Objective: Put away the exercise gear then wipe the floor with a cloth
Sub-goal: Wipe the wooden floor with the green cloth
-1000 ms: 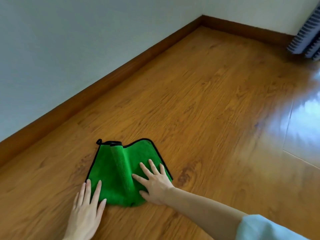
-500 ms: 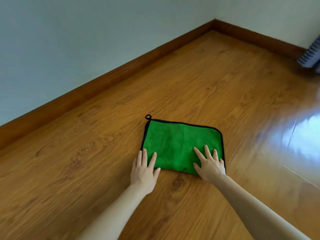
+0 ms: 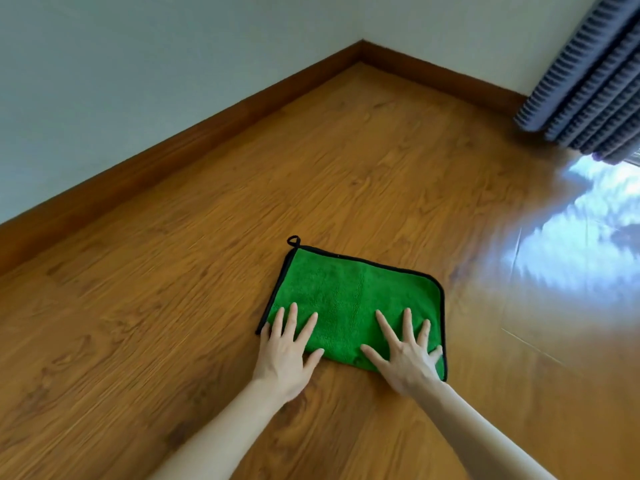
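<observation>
Green cloth [image 3: 353, 299] lies flat on the wood floor [image 3: 173, 306], lower centre of frame. Your left hand [image 3: 287, 355] and right hand [image 3: 407, 358] press its near edge, fingers straight and spread, gripping nothing, probably to push it flat while wiping. No exercise gear visible.

A glossy wooden floor [image 3: 346, 174] with brown grain. A green cloth [image 3: 349, 296] edged in black lies flat on it, a small loop at its far left corner.

fluffy green cloth [image 3: 353, 299], glossy wood floor [image 3: 381, 174]
</observation>
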`<state>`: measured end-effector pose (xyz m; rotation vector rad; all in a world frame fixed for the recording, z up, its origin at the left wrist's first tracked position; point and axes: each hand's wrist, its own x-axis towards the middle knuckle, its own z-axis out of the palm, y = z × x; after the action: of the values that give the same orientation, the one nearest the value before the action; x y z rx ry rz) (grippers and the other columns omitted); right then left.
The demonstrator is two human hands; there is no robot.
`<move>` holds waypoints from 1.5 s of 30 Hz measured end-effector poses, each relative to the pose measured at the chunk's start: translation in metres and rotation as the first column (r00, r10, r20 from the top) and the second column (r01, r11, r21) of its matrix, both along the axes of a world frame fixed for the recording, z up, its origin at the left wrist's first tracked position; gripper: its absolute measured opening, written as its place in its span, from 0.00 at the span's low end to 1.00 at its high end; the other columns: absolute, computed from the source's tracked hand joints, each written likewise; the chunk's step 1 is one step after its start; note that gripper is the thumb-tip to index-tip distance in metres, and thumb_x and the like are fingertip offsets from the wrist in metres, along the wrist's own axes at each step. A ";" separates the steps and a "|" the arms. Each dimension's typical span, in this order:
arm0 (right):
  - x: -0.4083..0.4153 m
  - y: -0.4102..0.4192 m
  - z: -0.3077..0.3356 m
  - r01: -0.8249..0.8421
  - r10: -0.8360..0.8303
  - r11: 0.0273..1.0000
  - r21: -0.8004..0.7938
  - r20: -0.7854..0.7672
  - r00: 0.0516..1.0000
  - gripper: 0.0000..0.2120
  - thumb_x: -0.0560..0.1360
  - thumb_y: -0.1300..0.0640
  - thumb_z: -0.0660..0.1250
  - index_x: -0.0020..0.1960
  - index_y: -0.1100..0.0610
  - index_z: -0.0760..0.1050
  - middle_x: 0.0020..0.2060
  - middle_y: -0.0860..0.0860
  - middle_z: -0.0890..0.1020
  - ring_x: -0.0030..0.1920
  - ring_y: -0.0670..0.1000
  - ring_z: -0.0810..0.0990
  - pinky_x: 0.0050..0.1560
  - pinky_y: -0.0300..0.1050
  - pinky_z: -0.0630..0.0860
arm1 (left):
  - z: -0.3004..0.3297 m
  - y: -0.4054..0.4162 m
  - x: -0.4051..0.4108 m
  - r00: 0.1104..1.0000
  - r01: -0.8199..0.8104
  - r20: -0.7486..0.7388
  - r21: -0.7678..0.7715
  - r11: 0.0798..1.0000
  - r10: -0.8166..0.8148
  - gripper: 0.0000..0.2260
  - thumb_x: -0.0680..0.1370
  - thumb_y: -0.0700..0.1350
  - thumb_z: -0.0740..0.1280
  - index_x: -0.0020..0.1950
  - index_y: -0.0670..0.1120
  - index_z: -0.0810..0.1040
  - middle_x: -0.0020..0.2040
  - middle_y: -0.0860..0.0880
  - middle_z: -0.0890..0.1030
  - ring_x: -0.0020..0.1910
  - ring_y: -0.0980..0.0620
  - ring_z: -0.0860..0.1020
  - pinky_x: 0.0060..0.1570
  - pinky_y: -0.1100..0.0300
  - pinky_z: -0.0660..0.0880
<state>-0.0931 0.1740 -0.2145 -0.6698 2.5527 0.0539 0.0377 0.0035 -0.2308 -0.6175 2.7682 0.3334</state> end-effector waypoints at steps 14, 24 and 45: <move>-0.182 -0.051 0.006 0.061 -0.063 0.997 0.045 0.040 0.997 0.40 0.69 0.27 0.56 0.74 0.35 0.40 0.76 0.52 0.38 0.74 0.67 0.38 0.67 0.74 0.51 | 0.010 -0.046 -0.199 0.990 -0.026 0.137 0.051 0.998 0.019 0.27 0.79 0.63 0.43 0.76 0.58 0.41 0.77 0.44 0.38 0.75 0.41 0.38 0.72 0.41 0.44; -0.289 -0.077 0.010 0.105 -0.110 0.989 0.103 0.041 0.993 0.42 0.68 0.27 0.58 0.74 0.36 0.39 0.76 0.52 0.39 0.74 0.68 0.41 0.67 0.73 0.56 | 0.006 -0.062 -0.310 0.987 0.028 0.161 -0.080 0.996 -0.015 0.28 0.79 0.62 0.45 0.75 0.58 0.38 0.76 0.44 0.37 0.75 0.40 0.40 0.72 0.40 0.47; -0.128 -0.037 0.004 -0.024 0.012 0.991 0.132 0.090 0.996 0.40 0.71 0.29 0.55 0.73 0.35 0.34 0.75 0.52 0.34 0.74 0.64 0.36 0.69 0.70 0.51 | 0.013 -0.021 -0.124 0.989 0.077 0.124 -0.015 0.997 -0.074 0.29 0.79 0.62 0.46 0.76 0.55 0.38 0.76 0.42 0.37 0.75 0.40 0.39 0.72 0.40 0.46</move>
<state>-0.2211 0.1369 -0.2102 -0.6298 2.4334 0.1942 -0.0859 -0.0178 -0.2176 -0.5183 2.6705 0.2427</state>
